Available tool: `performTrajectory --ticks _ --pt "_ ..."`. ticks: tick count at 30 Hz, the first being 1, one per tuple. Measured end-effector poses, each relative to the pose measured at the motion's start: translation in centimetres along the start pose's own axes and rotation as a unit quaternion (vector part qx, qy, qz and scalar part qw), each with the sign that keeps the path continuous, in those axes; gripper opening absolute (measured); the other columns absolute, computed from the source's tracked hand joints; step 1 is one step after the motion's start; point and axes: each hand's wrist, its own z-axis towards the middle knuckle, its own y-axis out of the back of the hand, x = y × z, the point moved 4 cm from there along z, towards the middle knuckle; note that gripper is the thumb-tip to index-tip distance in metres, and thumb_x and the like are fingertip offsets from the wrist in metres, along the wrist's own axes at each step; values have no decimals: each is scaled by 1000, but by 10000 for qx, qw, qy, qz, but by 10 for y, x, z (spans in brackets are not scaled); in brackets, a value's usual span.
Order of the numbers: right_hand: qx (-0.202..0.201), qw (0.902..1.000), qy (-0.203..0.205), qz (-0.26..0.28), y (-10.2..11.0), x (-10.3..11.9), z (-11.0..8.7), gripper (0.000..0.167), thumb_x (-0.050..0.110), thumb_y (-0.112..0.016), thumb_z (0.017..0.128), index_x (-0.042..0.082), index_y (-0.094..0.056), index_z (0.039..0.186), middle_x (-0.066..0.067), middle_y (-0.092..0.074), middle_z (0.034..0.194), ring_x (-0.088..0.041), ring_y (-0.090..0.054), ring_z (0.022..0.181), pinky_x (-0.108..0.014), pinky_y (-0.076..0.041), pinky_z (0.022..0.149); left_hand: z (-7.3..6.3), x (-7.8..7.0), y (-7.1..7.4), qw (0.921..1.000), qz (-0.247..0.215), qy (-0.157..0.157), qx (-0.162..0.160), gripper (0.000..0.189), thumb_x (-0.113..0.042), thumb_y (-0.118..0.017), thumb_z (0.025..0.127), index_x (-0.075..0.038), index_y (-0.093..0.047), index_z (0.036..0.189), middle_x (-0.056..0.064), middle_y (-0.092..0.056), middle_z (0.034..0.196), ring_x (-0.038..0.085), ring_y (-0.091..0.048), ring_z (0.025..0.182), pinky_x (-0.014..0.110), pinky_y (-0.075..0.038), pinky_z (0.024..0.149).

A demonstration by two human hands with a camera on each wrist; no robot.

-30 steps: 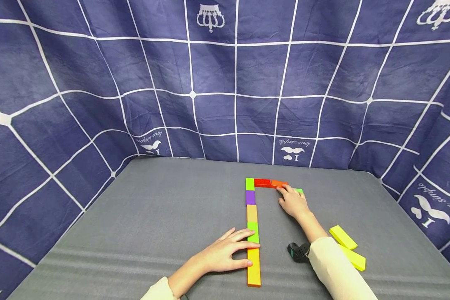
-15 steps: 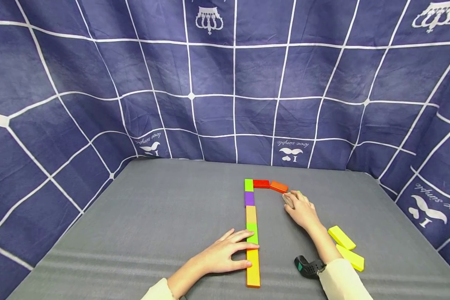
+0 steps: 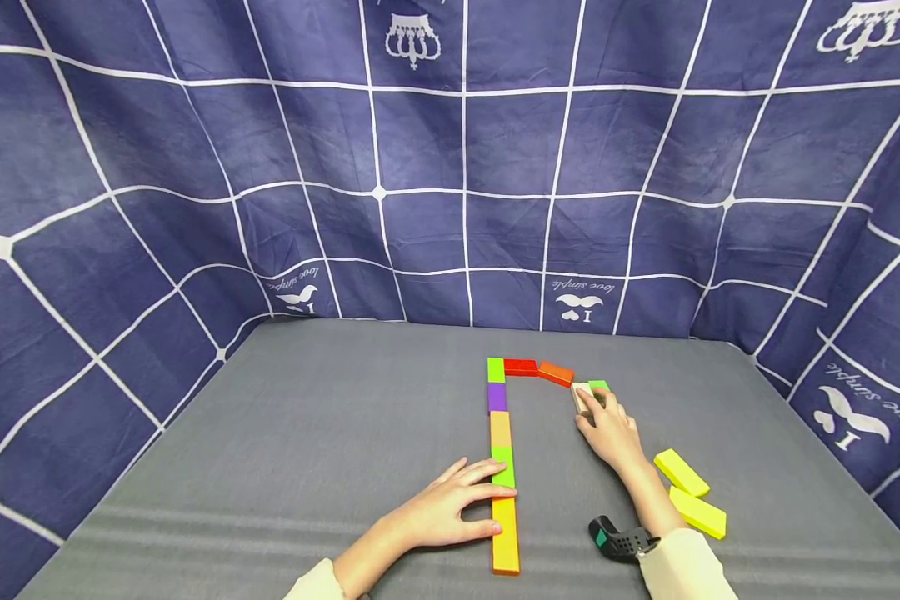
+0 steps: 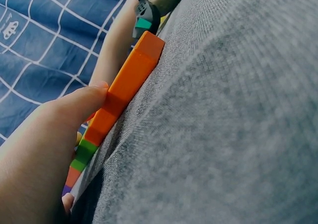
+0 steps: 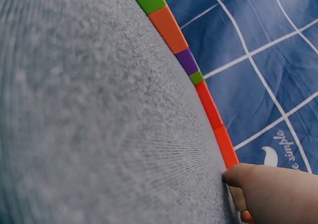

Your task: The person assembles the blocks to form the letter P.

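In the head view a straight row of blocks runs away from me: yellow-orange (image 3: 506,550), green (image 3: 504,478), tan (image 3: 500,429), purple (image 3: 497,397) and a far green one (image 3: 496,370). My left hand (image 3: 446,504) rests across its near part with fingers spread; its thumb (image 4: 92,97) touches the orange block's side. From the far end, a red block (image 3: 521,367) and an angled orange block (image 3: 557,372) lead right. My right hand (image 3: 613,437) pinches a cream block (image 3: 581,397) beside the orange one's end. Its fingers partly cover another green block (image 3: 598,386).
Two yellow blocks (image 3: 681,472) lie to the right of my right forearm. A black band (image 3: 621,542) sits at the right wrist. Grey cloth (image 3: 345,417) covers the table, and a blue gridded curtain (image 3: 435,233) hangs behind and at the sides.
The orange block's right end has swung toward me. My right hand has left it and moved right and nearer, now with the cream block. The left hand stays put.
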Motion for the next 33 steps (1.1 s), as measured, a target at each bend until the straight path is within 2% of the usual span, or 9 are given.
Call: performTrajectory --ticks 9,13,17,20,24,33 --pt "-34 10000 5 -53 -1 1 -1 50 22 -50 88 12 -41 136 -25 -30 137 -44 -40 116 -61 -30 90 0 0 -1 10000 17 -1 -19 41 -51 -47 89 -36 -50 127 -7 -42 139 7 -33 132 51 -26 109" --pt "-38 10000 -56 48 1 1 0 55 22 -52 88 10 -35 139 -26 -28 138 -45 -37 119 -61 -30 90 1 0 -1 10000 20 -9 -38 41 -51 -47 89 -37 -50 126 -7 -41 140 7 -33 132 51 -26 109" --pt "90 9996 -195 165 4 -2 0 64 32 -51 90 6 -25 142 -25 -24 141 -46 -29 125 -62 -28 93 1 0 -2 10000 0 10 -43 41 -51 -47 89 -37 -50 127 -7 -41 140 7 -33 133 51 -25 109" --pt "314 9991 -281 101 4 -6 0 67 43 -42 93 3 -21 142 -24 -22 142 -46 -24 128 -63 -24 96 1 0 -2 10000 -28 37 -61 41 -51 -47 89 -37 -50 127 -7 -41 140 7 -33 133 50 -25 109" --pt "463 9982 -343 -151 7 -10 -2 66 47 -34 94 0 -24 140 -21 -24 142 -45 -23 128 -65 -21 97 0 0 -1 9999 -58 52 -71 41 -51 -47 88 -36 -51 126 -7 -41 140 7 -33 133 50 -24 109" --pt "286 9987 -309 -273 15 -15 -3 62 41 -40 94 -3 -31 137 -24 -28 138 -46 -26 125 -64 -23 95 2 -1 1 9999 -2 7 -103 41 -50 -48 88 -35 -52 126 -6 -42 139 7 -34 132 50 -25 109"
